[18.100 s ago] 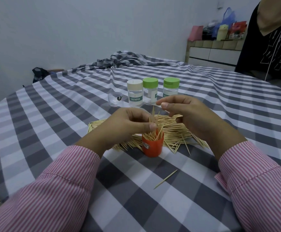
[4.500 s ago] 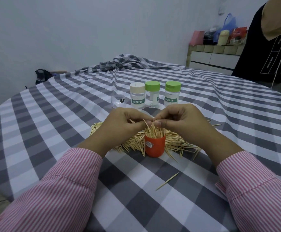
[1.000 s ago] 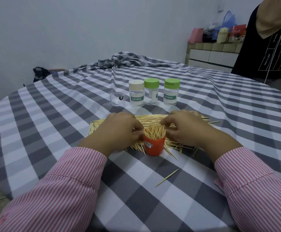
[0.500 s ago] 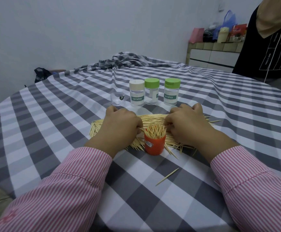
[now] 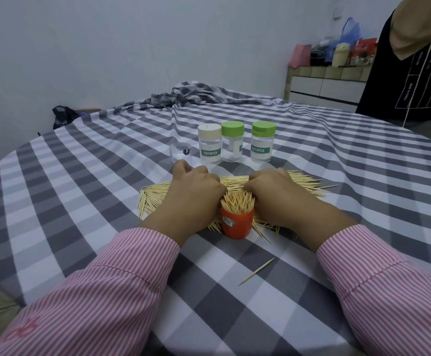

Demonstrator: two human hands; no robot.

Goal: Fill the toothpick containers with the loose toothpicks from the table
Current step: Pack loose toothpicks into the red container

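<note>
Both hands down on loose toothpicks [image 5: 235,182], left hand [image 5: 192,195] and right hand [image 5: 277,195] flanking orange container [image 5: 237,223], probably to gather a bundle; fingers curl under, so each grip's closure cannot be told. Container already bristling full; three capped jars [image 5: 235,145] wait behind on the surface [image 5: 80,176]

Checked tablecloth [image 5: 106,176]: woven cloth, matt. Orange toothpick container [image 5: 237,224]: glossy plastic. Toothpick pile [image 5: 235,181]: pale bare wood. Three lidded jars [image 5: 233,147]: clear smooth plastic. Striped sleeves [image 5: 121,283]: cloth.
</note>
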